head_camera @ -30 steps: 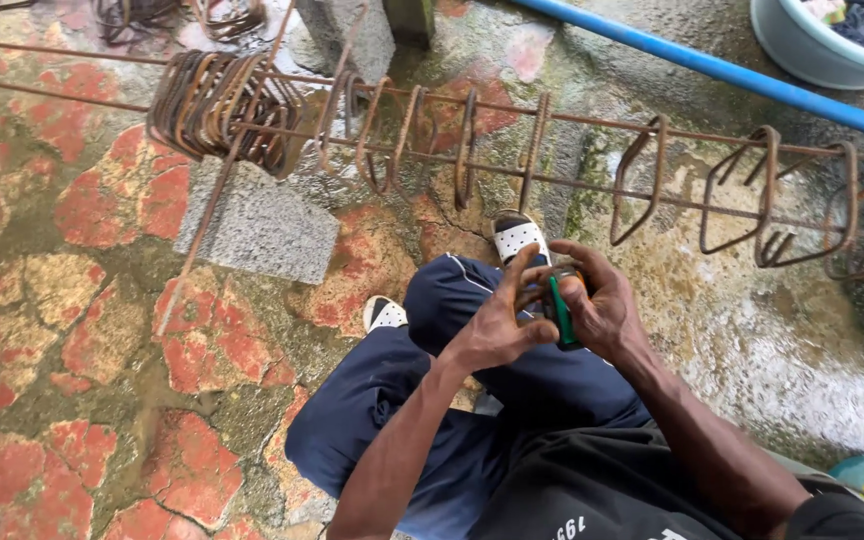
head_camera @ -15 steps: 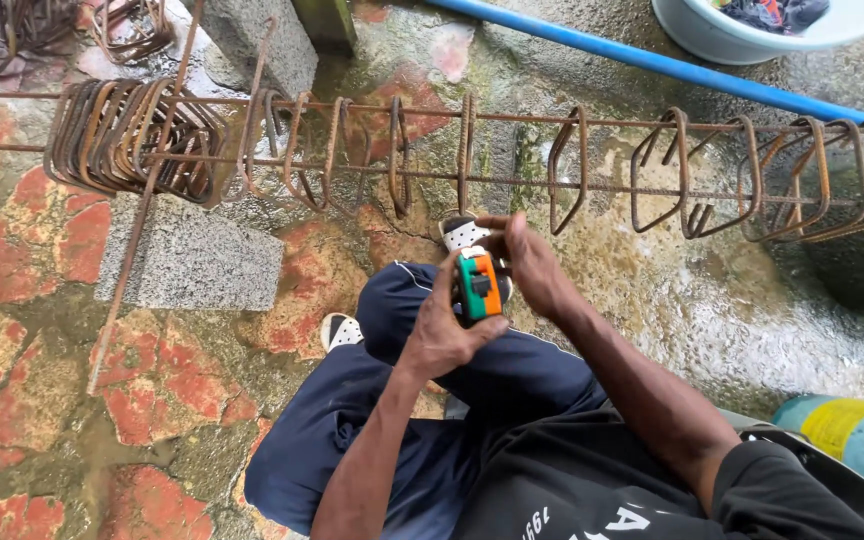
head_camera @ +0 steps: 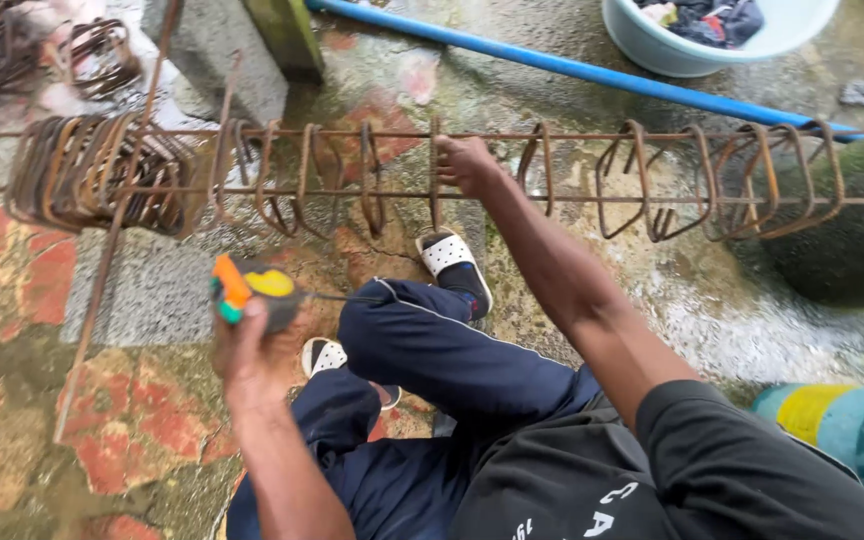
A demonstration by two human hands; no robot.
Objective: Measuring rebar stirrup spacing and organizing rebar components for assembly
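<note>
— Wet stone paving, rusty rebar cage (head_camera: 592, 190) stretched across the far side. Left hand (head_camera: 252, 350) wraps its fingers round a tape measure (head_camera: 257, 292), near left.

— Right hand (head_camera: 467, 160) pinches one stirrup (head_camera: 435, 185) at the top bar. I'd keep the tape taut and level along the bar.

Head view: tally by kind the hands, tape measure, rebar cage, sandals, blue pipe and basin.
hands: 2, left hand with its grip on the tape measure, right hand gripping the rebar cage
tape measure: 1
rebar cage: 1
white sandals: 2
blue pipe: 1
basin: 1
Total: 8
</note>
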